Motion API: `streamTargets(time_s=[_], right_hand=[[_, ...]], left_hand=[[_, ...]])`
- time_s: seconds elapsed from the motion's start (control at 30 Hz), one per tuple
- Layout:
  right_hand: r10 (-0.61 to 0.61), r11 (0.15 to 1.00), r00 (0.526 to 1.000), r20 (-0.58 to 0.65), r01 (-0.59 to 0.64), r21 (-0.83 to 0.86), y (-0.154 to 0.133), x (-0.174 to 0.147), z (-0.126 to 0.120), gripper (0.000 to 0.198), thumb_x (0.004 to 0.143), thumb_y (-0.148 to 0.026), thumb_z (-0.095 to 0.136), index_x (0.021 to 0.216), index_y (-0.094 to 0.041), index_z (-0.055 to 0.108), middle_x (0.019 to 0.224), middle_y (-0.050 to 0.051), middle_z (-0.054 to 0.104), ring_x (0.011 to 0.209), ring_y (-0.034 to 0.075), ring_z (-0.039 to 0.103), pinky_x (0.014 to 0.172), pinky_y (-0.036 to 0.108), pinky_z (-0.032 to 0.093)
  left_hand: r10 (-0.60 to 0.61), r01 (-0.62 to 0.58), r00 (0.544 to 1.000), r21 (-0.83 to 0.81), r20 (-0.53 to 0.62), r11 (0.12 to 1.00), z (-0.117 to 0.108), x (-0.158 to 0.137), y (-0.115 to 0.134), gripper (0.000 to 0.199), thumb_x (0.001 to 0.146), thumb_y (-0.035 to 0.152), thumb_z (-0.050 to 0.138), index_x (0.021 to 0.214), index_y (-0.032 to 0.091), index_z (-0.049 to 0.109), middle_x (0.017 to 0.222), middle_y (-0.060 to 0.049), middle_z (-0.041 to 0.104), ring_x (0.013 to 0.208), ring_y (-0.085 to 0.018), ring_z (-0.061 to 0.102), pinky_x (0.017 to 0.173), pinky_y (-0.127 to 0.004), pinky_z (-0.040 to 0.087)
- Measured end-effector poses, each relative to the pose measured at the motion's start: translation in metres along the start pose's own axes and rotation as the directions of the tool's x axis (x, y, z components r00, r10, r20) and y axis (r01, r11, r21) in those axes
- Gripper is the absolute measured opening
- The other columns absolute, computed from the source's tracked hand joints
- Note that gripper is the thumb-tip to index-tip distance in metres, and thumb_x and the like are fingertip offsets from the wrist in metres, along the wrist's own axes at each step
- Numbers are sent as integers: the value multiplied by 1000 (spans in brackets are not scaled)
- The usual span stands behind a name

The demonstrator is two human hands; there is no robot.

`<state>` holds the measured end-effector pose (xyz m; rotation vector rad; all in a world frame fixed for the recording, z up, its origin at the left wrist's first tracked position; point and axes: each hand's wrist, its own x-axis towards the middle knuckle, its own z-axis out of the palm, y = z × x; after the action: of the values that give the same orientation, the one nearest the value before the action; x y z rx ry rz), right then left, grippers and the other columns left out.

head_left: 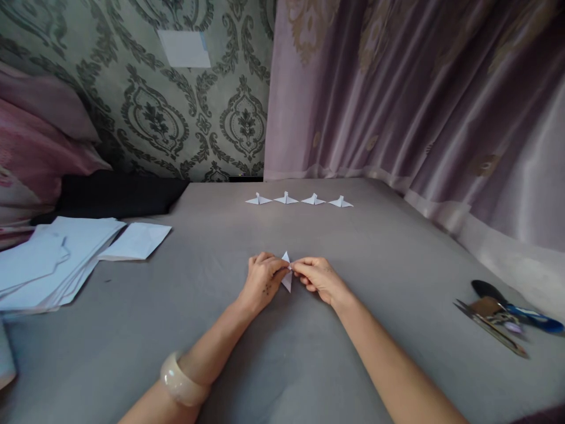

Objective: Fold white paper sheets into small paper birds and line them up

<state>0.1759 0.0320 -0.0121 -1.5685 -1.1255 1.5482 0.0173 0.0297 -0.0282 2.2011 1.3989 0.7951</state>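
A small white folded paper bird [286, 282] is held between my two hands, its pointed ends showing above and below the fingers. My left hand [263, 278] pinches it from the left, with a pale bangle on that forearm. From the right, my right hand [318, 277] pinches the paper's middle between thumb and fingertips. The fingers hide the centre of the fold. Farther off, several finished-looking white paper birds [286, 198] stand in a row on the grey surface [212, 235].
Stacked white paper sheets [83, 241] and a smaller folded white piece [139, 240] lie at the left, near a black cloth [119, 191]. On the right are tweezers [489, 330], a blue-handled tool [534, 318] and small items. Purple curtains [335, 106] border the back right.
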Motion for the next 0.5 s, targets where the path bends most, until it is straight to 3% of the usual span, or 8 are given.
streamTargets(time_s=[0.5], right_hand=[[120, 977, 989, 83, -133, 164, -3, 4, -2, 13, 76, -15, 58, 64, -13, 55, 56, -5, 48, 36, 0, 31, 30, 13, 14]], left_hand=[[6, -6, 1000, -15, 20, 1000, -2, 2, 1, 15, 88, 25, 57, 93, 26, 72, 92, -3, 73, 95, -22, 59, 89, -40, 33]])
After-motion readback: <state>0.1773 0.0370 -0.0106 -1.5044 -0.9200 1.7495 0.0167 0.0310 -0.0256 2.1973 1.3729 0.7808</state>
